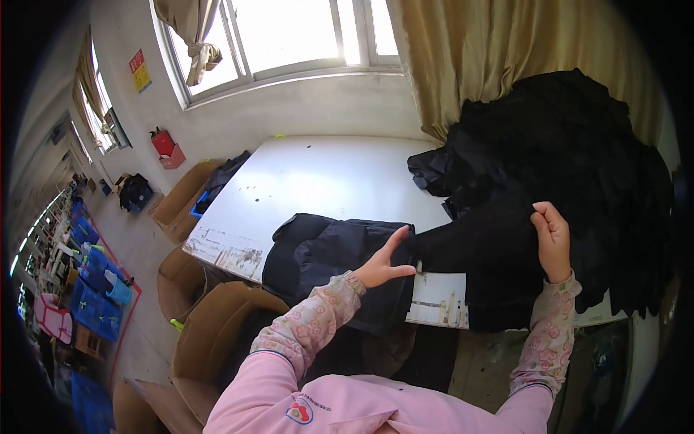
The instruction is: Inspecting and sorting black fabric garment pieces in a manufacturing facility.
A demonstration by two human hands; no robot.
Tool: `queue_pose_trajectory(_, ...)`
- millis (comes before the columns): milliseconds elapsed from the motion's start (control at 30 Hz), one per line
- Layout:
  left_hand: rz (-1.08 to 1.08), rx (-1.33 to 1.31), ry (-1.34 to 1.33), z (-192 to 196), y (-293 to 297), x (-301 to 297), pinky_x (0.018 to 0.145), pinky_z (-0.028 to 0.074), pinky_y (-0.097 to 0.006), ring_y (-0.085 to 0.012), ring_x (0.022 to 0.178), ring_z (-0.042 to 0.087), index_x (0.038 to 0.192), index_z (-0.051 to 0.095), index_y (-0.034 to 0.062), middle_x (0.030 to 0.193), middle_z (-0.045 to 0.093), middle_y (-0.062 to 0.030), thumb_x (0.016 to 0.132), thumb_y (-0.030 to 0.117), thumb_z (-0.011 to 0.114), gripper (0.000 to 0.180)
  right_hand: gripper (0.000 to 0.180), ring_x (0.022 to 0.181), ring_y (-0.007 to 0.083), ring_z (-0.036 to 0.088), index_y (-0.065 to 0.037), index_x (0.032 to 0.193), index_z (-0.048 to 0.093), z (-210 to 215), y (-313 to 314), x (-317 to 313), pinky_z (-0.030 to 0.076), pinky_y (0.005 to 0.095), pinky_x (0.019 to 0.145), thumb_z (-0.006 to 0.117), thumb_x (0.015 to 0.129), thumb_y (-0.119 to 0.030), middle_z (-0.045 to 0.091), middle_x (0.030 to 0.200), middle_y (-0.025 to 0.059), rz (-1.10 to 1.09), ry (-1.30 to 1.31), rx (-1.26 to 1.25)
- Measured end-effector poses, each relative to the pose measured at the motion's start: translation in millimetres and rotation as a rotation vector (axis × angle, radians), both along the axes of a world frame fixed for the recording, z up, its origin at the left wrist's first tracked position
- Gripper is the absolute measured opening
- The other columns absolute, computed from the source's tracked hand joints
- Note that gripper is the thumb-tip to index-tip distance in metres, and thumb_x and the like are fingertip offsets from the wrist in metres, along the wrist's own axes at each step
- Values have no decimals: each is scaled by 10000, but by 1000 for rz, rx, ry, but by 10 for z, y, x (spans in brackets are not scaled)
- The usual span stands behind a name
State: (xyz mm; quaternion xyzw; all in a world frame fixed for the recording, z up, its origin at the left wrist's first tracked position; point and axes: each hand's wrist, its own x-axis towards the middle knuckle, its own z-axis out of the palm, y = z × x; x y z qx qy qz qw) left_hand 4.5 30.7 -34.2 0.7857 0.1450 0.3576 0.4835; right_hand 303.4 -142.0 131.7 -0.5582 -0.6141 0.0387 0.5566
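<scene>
My left hand [388, 266] has its thumb and fingers spread apart, at the right edge of a folded black garment [340, 246] near the table's front. The garment hangs partly over the edge. Another piece of black cloth [477, 249] lies beside it to the right and runs into a big heap of black cloth [557, 137]. Over that cloth, my right hand [553, 242] is closed with its fingers curled in. What those fingers hold, if anything, I cannot make out against the black.
The white table [318, 170] has worn patches along its front edge. Open cardboard boxes [217, 325] stand at its left and front. A red fire extinguisher [163, 141] is by the wall. Gold curtains [463, 58] hang behind the heap. Blue bins [97, 311] line the left aisle.
</scene>
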Motion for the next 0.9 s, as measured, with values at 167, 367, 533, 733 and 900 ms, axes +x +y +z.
queue_pose_trajectory(167, -518, -524, -153, 301, -433, 173, 1089, 320, -308, -162, 1289, 420, 1437, 377, 38, 1389, 488, -43, 838, 50, 716, 689, 119, 646, 21, 382, 4, 957, 591, 67, 49, 39, 320, 189, 577, 558, 964, -111, 454, 709, -68, -44, 36, 52)
queue_pose_trajectory(367, -314, -996, -452, 516, -676, 259, 977, 450, -325, -180, 1111, 575, 1244, 578, 14, 1214, 620, -61, 933, 132, 617, 334, 191, 778, 153, 526, -31, 1062, 587, -166, 140, -236, 455, 271, 714, 644, 894, -102, 572, 916, 53, -465, -266, 216)
queue_pose_trajectory(533, -138, -1091, -533, 734, -622, 233, 935, 496, -367, -231, 1058, 626, 1206, 590, 4, 1175, 642, -105, 939, 72, 545, 279, 556, 941, 286, 596, -52, 1160, 519, -704, -83, -1173, 481, 351, 757, 815, 710, -186, 584, 1004, 143, -109, -243, -126)
queue_pose_trajectory(733, -42, -908, -537, 603, -744, 382, 852, 509, -311, -175, 973, 622, 1164, 595, 3, 1073, 648, -71, 930, 37, 534, 244, 259, 828, 363, 624, -15, 999, 583, -1557, 207, -1310, 497, 393, 702, 701, 772, -56, 633, 887, 170, -58, 1, -141)
queue_pose_trajectory(900, -64, -816, -437, 512, -519, 222, 907, 455, -263, -131, 1026, 571, 1297, 528, 40, 1129, 612, -43, 936, 78, 551, 364, 89, 780, 345, 624, 18, 913, 585, -1327, 89, -1240, 489, 359, 692, 594, 824, 13, 622, 843, 178, -5, 91, -132)
